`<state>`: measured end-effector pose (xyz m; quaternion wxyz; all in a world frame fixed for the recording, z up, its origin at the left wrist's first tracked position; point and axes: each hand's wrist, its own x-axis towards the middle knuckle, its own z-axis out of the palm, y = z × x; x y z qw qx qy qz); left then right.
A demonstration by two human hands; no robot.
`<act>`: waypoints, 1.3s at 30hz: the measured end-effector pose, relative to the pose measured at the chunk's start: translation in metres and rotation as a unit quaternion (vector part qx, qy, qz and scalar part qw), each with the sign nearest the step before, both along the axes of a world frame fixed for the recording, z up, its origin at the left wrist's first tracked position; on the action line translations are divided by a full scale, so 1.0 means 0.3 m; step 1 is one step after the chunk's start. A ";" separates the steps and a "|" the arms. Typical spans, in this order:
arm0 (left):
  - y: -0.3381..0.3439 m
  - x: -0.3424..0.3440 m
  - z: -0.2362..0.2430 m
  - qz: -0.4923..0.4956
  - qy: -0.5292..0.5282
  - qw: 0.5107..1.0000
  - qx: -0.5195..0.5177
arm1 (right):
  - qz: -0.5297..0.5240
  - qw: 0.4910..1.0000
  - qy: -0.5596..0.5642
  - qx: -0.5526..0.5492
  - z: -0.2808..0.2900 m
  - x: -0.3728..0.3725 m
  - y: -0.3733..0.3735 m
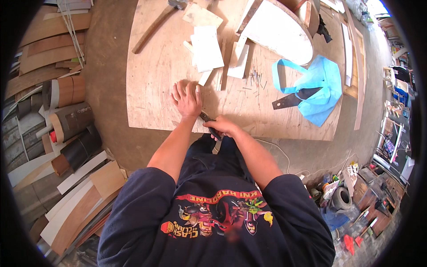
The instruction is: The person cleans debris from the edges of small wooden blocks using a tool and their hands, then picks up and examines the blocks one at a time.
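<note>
My left hand (186,100) lies on the plywood tabletop (151,102) near its front edge, fingers spread and empty. Beside its wrist, my right hand (223,127) is closed around the dark handles of what look like pliers (205,117). Their head sits at the table's edge, close to the left wrist; whether the jaws grip anything is hidden. Just beyond my left hand is a stack of small pale boards (207,49), with thin wood strips (221,71) next to it. Several loose nails (255,80) are scattered to the right.
A hammer (155,27) lies at the far left of the table. On the right, a handsaw (287,102) pokes from a light blue cloth bag (322,84). A large white curved panel (280,31) lies at the back. Stacked sheets and rolls (71,118) line the left floor.
</note>
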<state>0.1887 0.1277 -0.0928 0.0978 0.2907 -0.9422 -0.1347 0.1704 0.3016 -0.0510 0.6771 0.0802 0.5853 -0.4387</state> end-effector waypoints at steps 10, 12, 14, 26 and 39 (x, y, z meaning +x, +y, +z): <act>-0.016 0.003 -0.003 -0.003 0.000 0.998 0.068 | -0.054 0.999 -0.002 0.000 0.069 0.012 -0.026; -0.020 0.006 -0.009 -0.003 0.007 0.998 0.067 | -0.051 0.999 -0.010 0.003 0.089 0.007 -0.032; -0.015 0.002 -0.002 0.000 0.005 0.998 0.069 | -0.041 0.999 -0.003 -0.001 0.130 -0.012 -0.031; -0.029 0.041 0.015 -0.033 0.042 0.996 0.075 | -0.027 0.997 0.062 -0.034 0.024 0.042 0.032; 0.038 0.342 0.064 -0.065 -0.038 0.986 0.150 | -0.075 0.997 0.004 -0.024 0.042 0.065 0.011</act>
